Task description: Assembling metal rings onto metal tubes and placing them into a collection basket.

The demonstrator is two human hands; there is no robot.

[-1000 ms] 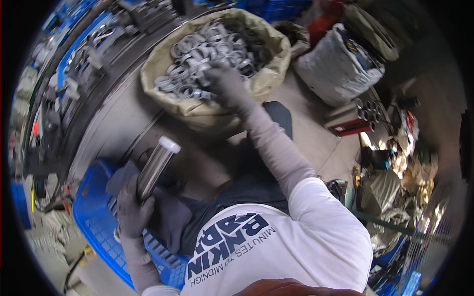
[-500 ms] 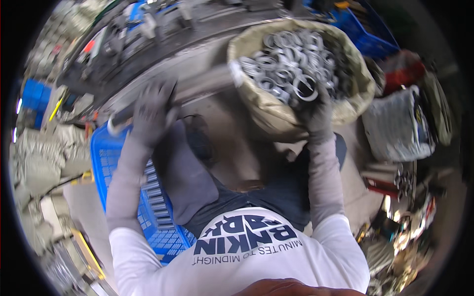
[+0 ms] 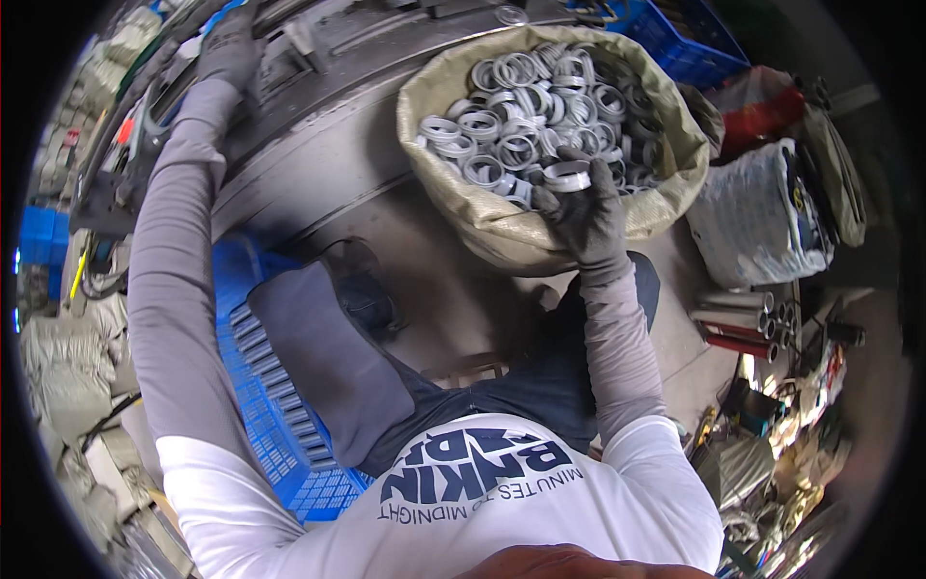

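My right hand [image 3: 590, 224], in a grey glove, is closed on a pale metal ring [image 3: 567, 177] at the near rim of a beige woven sack [image 3: 482, 224]. Many similar loose rings [image 3: 516, 150] fill the sack. At the far left, my left hand [image 3: 230, 56], also gloved, reaches up to a dark metal workbench [image 3: 338, 43] with metal parts on it. Its fingers are near a blue thing at the picture's edge, and I cannot make out what they do.
A blue plastic basket [image 3: 253, 333] with rows of short metal tubes stands by my left leg. Further right are a blue crate [image 3: 690, 43], a white bag [image 3: 757, 217] and stacked metal tubes [image 3: 738, 314]. Folded sacks [image 3: 72, 362] lie at left.
My left hand has moved from above the blue basket, far and left, onto the workbench. My right hand keeps a ring at the sack, now turned more edge-on.
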